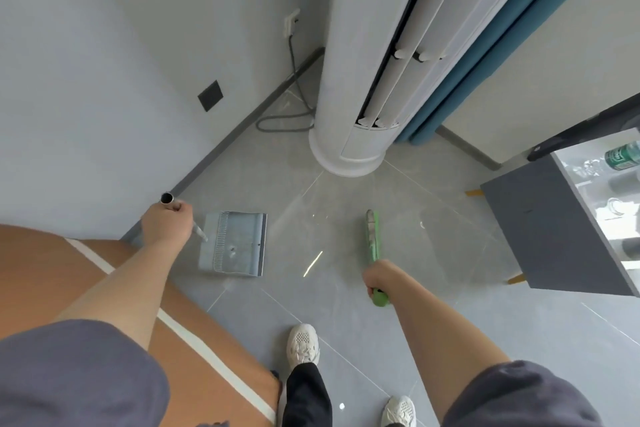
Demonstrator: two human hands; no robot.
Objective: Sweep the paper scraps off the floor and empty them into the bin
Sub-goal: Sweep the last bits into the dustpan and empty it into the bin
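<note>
Nearest, two white shoes (303, 343) stand on the grey tiled floor (450, 340), with an orange-brown surface (214, 350) with a white stripe at the left.

The left hand (166, 224) is raised, and its fingers (178, 207) are curled tight round the top of a metal pole (167, 198). The pole runs down from them to a grey dustpan (235, 243). The pan lies flat on the floor just beyond and to the right of those fingers, its open edge turned toward the broom. Two small pale marks sit in its middle (scraps or scuffs, I cannot tell).

The right hand (382, 279) holds a green broom (372, 236). Its fingers (370, 280) are wrapped round the handle, whose end pokes out on the near side of the fist. The brush end rests on the floor ahead of the fingers, well apart from the pan.

To the right of that hand stands a grey desk (540, 229) with a glass top, with a green bottle (621, 156) lying on it.

Farther on, a tall white air conditioner (353, 87) fills the corner. A grey cable (294, 111) loops on the floor beside it and climbs to a wall socket (291, 22), and a blue curtain (485, 62) hangs behind.
</note>
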